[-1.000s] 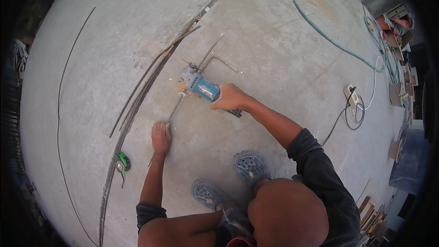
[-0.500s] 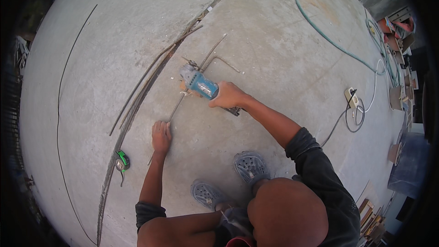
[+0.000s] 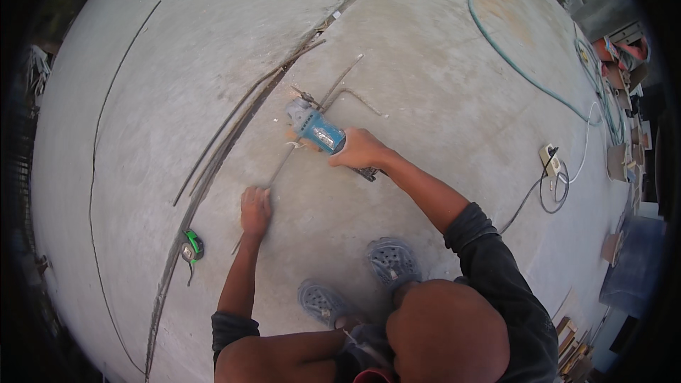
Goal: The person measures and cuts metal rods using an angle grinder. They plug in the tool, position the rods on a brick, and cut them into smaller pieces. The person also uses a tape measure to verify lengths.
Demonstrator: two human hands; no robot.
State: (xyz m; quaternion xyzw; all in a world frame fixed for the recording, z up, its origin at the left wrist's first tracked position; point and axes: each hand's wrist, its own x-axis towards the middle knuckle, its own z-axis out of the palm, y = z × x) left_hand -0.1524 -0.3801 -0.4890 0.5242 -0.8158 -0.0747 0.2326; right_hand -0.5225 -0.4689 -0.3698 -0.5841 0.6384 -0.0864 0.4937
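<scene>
My right hand (image 3: pixel 360 149) is wrapped round the rear body of a blue angle grinder (image 3: pixel 320 132). The grinder's grey head and disc lie over a thin metal rod (image 3: pixel 281 167); whether the disc touches it I cannot tell. My left hand (image 3: pixel 256 211) is closed round the near part of that rod, against the concrete floor. An orange-brown piece shows partly from beneath the grinder. Just beyond the grinder head, the rod's far end (image 3: pixel 347 71) sticks out beside a bent rod (image 3: pixel 363 101).
Left of my hands, more rods (image 3: pixel 237 110) lie along a groove in the floor, near a green-and-black tape measure (image 3: pixel 191 247). A long thin wire (image 3: pixel 93 163) runs farther left. At right are a power strip (image 3: pixel 549 159) with cords and a green hose (image 3: pixel 496 50). My clogs (image 3: pixel 394 261) stand close.
The view has shifted slightly, so the floor and the things on it appear a little farther right. Both hands keep their holds, and the grinder stays over the rod.
</scene>
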